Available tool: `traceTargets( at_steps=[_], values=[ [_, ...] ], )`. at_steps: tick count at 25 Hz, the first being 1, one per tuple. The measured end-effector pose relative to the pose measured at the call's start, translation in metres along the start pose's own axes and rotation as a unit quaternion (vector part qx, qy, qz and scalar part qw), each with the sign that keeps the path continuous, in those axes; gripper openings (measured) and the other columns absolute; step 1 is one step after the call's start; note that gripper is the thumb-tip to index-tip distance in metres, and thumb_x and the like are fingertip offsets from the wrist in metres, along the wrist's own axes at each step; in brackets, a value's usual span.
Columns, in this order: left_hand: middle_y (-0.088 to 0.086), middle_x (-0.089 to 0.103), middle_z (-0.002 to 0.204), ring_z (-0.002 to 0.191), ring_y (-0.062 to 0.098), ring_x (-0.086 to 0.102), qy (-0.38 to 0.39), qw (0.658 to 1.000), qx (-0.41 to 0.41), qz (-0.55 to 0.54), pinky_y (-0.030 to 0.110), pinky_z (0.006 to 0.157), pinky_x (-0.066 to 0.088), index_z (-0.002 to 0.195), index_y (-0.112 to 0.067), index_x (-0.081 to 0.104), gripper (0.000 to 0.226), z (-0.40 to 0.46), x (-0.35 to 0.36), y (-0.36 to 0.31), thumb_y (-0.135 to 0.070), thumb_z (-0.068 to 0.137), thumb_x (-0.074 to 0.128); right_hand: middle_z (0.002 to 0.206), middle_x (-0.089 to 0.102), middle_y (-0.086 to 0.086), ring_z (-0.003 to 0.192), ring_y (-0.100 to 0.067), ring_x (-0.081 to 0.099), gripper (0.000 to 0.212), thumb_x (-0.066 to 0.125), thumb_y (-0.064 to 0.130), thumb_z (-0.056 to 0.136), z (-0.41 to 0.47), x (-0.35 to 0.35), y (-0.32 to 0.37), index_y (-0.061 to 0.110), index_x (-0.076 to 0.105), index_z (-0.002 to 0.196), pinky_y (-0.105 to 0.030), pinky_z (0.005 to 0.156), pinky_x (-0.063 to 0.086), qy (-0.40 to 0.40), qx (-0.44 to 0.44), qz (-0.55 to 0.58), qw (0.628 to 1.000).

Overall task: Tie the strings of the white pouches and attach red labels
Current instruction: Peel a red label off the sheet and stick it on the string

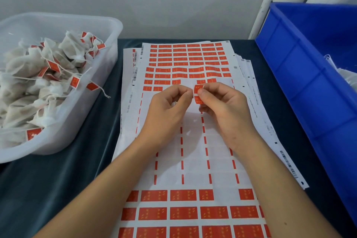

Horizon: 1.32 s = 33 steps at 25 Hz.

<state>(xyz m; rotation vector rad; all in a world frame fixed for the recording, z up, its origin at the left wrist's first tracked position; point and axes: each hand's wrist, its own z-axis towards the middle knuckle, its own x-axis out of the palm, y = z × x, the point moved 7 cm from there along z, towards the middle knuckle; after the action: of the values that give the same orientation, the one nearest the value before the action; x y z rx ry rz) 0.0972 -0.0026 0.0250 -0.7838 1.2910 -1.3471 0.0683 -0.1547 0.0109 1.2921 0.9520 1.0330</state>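
My right hand (222, 106) pinches a red label (198, 93) between thumb and fingers, above the middle of the label sheets. My left hand (168, 110) is curled beside it, thumb and forefinger closed, and a bit of white pouch (173, 104) shows under its fingers. The pouch string is too thin to make out. White sheets (193, 141) with rows of red labels lie under both hands. The middle rows of the top sheet are peeled bare.
A clear plastic tub (114, 31) at the left holds several white pouches (38, 75) with red labels tied on. A blue crate (301, 67) stands at the right with white pouches in its corner. A dark cloth (63, 179) covers the table.
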Motion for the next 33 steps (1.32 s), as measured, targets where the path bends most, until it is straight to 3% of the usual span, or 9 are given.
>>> traceTargets(
  at_steps=[7,10,14,19,24,27,30,33],
  values=[
    [-0.017,0.065,0.068,0.064,0.000,0.059,0.008,1.000,-0.003,0.006,0.012,0.062,0.048,0.090,-0.023,0.074,0.025,0.001,-0.001,-0.002,-0.020,0.106,0.055,0.092,0.076,0.014,0.091,-0.008,0.073,0.007,0.072,0.026,0.096,-0.003,0.001,0.012,0.030,0.076,0.099,-0.018,0.070,0.058,0.001,-0.052,-0.051,0.997],
    [-0.013,0.058,0.060,0.053,0.003,0.049,0.013,0.999,-0.033,-0.024,0.014,0.052,0.042,0.090,-0.015,0.075,0.026,0.003,-0.002,0.003,-0.018,0.106,0.055,0.090,0.076,0.017,0.089,-0.006,0.073,0.007,0.072,0.025,0.096,-0.004,0.001,0.015,0.030,0.075,0.098,-0.015,0.068,0.057,-0.005,-0.072,-0.069,0.995],
    [-0.004,0.051,0.056,0.050,0.006,0.042,0.019,0.994,-0.082,-0.072,0.017,0.051,0.041,0.090,-0.010,0.077,0.026,0.002,-0.003,0.007,-0.016,0.105,0.057,0.087,0.075,0.017,0.085,-0.006,0.073,0.005,0.073,0.026,0.096,-0.005,0.003,0.016,0.030,0.075,0.097,-0.017,0.069,0.059,-0.004,-0.089,-0.087,0.992],
    [-0.014,0.064,0.061,0.053,0.001,0.054,0.012,0.997,-0.072,-0.039,0.012,0.055,0.045,0.085,-0.019,0.078,0.022,0.001,-0.004,-0.001,-0.019,0.102,0.063,0.089,0.075,0.015,0.083,-0.010,0.072,0.010,0.067,0.028,0.099,-0.006,0.002,0.020,0.030,0.075,0.105,-0.021,0.069,0.059,0.010,-0.107,-0.099,0.989],
    [-0.011,0.057,0.056,0.047,0.005,0.043,-0.012,0.989,-0.119,-0.082,0.016,0.048,0.041,0.088,-0.013,0.077,0.021,0.000,-0.006,0.005,-0.021,0.102,0.064,0.095,0.068,0.014,0.073,-0.013,0.065,0.029,0.055,0.025,0.104,-0.004,-0.003,0.016,0.037,0.070,0.125,-0.026,0.057,0.058,-0.001,-0.074,-0.055,0.996],
    [-0.010,0.056,0.056,0.048,0.004,0.044,-0.008,0.989,-0.120,-0.087,0.015,0.049,0.042,0.087,-0.011,0.075,0.021,-0.001,-0.006,0.003,-0.018,0.102,0.063,0.111,0.070,0.018,0.086,-0.015,0.069,0.026,0.056,0.029,0.098,-0.004,0.002,0.015,0.034,0.072,0.118,-0.026,0.058,0.057,0.033,-0.062,-0.049,0.996],
    [-0.008,0.060,0.057,0.048,0.003,0.047,-0.014,0.990,-0.115,-0.077,0.014,0.050,0.044,0.085,-0.010,0.075,0.021,-0.001,-0.007,0.003,-0.019,0.101,0.064,0.092,0.072,0.013,0.082,-0.015,0.070,0.013,0.062,0.025,0.100,-0.006,0.006,0.015,0.031,0.072,0.105,-0.025,0.057,0.057,0.049,-0.072,-0.094,0.992],
    [-0.012,0.062,0.057,0.047,0.002,0.051,-0.023,0.992,-0.104,-0.066,0.013,0.050,0.044,0.085,-0.011,0.075,0.019,0.000,-0.007,0.002,-0.018,0.100,0.066,0.081,0.068,0.009,0.078,-0.015,0.068,0.012,0.061,0.021,0.102,-0.006,0.007,0.015,0.025,0.071,0.095,-0.022,0.058,0.056,0.048,-0.083,-0.106,0.990]
  ],
)
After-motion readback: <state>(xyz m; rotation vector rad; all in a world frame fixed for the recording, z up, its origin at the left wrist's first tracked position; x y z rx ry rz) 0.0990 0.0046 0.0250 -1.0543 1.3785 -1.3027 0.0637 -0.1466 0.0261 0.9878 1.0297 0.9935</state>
